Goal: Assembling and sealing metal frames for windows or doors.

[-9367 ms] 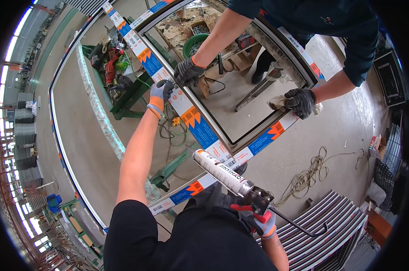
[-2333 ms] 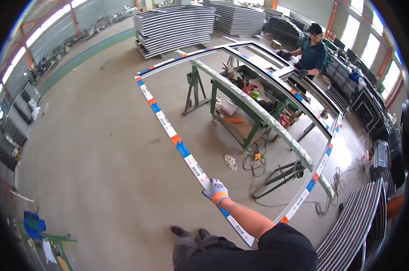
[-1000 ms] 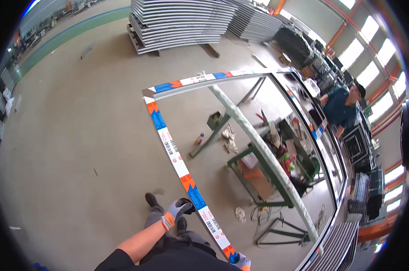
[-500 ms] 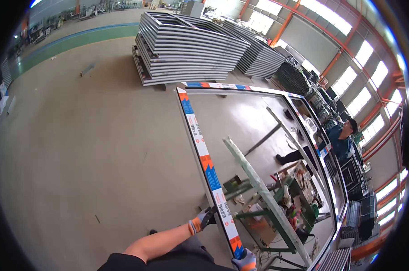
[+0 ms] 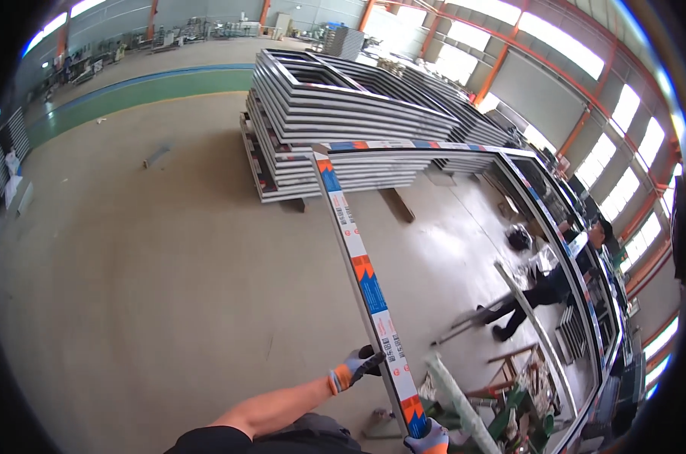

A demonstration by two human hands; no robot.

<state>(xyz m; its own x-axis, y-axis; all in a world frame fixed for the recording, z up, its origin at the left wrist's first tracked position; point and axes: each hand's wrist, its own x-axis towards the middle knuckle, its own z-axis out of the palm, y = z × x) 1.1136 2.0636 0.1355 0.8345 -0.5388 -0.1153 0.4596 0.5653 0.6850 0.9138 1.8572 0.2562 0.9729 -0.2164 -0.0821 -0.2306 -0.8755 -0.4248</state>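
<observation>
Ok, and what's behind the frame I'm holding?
Through the frame you can see a wrapped rail, a co-worker's legs and the lower part of a stack. The far bar covers a strip of that stack, which can't be seen.

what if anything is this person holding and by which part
A large rectangular metal frame in blue, orange and white film, by its left rail: grey-gloved left hand partway along, grey-gloved right hand lower down.

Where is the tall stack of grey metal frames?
The stack is upper middle in the head view, beyond the far left corner of the orange, blue and white rectangular frame, right of the green floor stripe.
</observation>
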